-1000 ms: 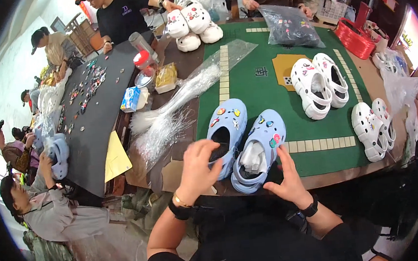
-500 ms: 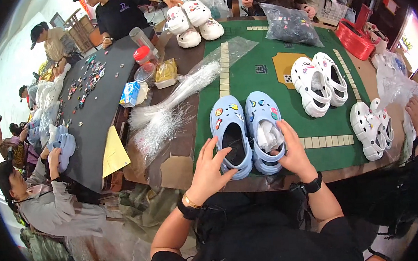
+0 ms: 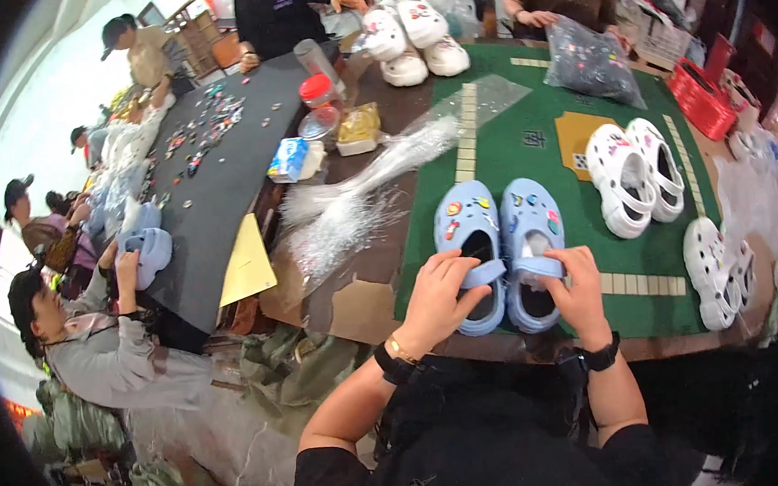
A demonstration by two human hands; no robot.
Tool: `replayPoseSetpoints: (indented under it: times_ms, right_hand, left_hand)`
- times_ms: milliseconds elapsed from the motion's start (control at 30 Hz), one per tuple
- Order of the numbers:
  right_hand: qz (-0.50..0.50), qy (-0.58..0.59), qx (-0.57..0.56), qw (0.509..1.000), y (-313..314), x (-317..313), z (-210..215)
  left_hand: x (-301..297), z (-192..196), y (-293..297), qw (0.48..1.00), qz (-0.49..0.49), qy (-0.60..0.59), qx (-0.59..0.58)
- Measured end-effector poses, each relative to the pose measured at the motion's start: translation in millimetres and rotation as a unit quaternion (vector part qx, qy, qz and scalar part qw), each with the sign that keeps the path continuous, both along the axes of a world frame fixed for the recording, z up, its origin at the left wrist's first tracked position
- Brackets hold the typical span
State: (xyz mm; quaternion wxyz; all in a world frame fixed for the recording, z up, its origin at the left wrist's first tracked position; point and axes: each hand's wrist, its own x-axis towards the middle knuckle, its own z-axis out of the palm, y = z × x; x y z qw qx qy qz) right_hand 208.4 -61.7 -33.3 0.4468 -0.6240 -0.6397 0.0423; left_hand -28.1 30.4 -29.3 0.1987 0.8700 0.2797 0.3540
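A pair of light blue clogs stands side by side at the near edge of the green mat, toes pointing away from me. Colourful charms dot the tops of both the left clog (image 3: 465,211) and the right clog (image 3: 531,209). My left hand (image 3: 437,301) pinches the left clog's heel strap (image 3: 483,274), which is raised across the opening. Likewise, my right hand (image 3: 583,290) has the right clog's heel strap (image 3: 539,266) between thumb and fingers. Clear wrapping shows inside the right clog.
White clogs (image 3: 621,170) stand right on the green mat (image 3: 506,106), with another white pair (image 3: 711,272) nearer. A bundle of clear plastic strands (image 3: 349,200) lies left. Loose charms (image 3: 206,125) cover part of the dark table. Other people work around the tables.
Both heel straps have swung up and forward from the backs of the blue clogs, and my hands have closed on them. The whole view has shifted, moving the scene rightward.
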Motion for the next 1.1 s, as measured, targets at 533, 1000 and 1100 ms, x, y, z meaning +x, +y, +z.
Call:
replayPoseSetpoints:
  times_ms: [533,1000,1100]
  right_hand:
    - [-0.101,0.344,-0.083,0.930,-39,34,-103]
    - [-0.112,0.366,-0.072,0.921,-44,29,-95]
    - [-0.108,0.358,-0.071,0.925,-41,30,-97]
  left_hand:
    - [-116,-39,205,0.936,0.342,0.075,-0.031]
    - [-99,-40,243,0.871,0.411,0.270,0.005]
    - [-123,-27,254,0.904,0.400,0.148,-0.014]
